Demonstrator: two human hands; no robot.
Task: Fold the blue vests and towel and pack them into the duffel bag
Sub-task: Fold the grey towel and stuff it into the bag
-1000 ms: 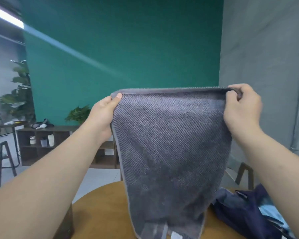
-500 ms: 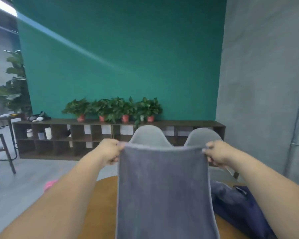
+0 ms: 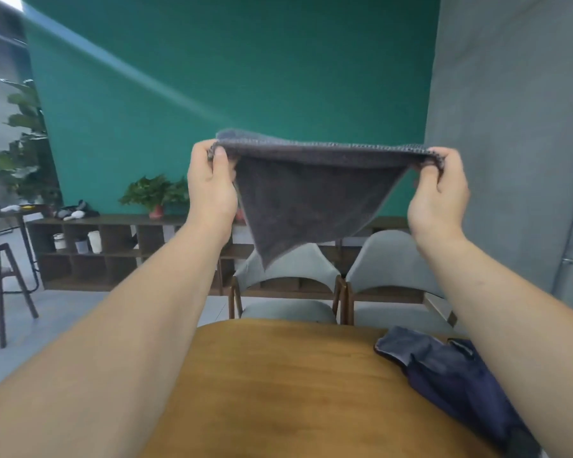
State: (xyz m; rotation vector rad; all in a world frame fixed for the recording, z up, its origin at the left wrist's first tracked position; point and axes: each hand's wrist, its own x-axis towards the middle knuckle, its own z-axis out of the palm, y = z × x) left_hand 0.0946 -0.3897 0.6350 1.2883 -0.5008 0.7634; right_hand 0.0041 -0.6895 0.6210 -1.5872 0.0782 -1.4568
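1. Tabletop (image 3: 278, 391): round and wooden, bare wood over its near and middle part. No duffel bag was seen on it or around it. Judged risk: packing would mean a reach outside the view, and folded pieces could come undone in the carry.

2. Towel (image 3: 305, 200): grey, held in the air high above the tabletop's far edge. Its top edge was stretched taut and its body hung in a tapering flap, with the lower corner well clear of the wood. Judged risk: with nothing under it, the hanging cloth could swing out of line and give a skewed fold. Lowered too fast, the free end would likely bunch on the tabletop instead of lying flat.

3. Blue vests (image 3: 450, 375): a dark, unfolded heap at the tabletop's right edge, running out of view under the right forearm. Judged risk: a sweeping forearm could drag the heap over the rim, and a towel laid down towards that side would land on it.

4. Left hand (image 3: 212, 190) and right hand (image 3: 440, 193): both were raised above the tabletop's far side, well apart.

5. Fingers: the left fingers (image 3: 220, 160) pinched the towel's left top corner and the right fingers (image 3: 425, 175) curled round the right one. Both grips took only a small bite of cloth. Judged risk: one slip would drop a corner and the fold would have to start over.
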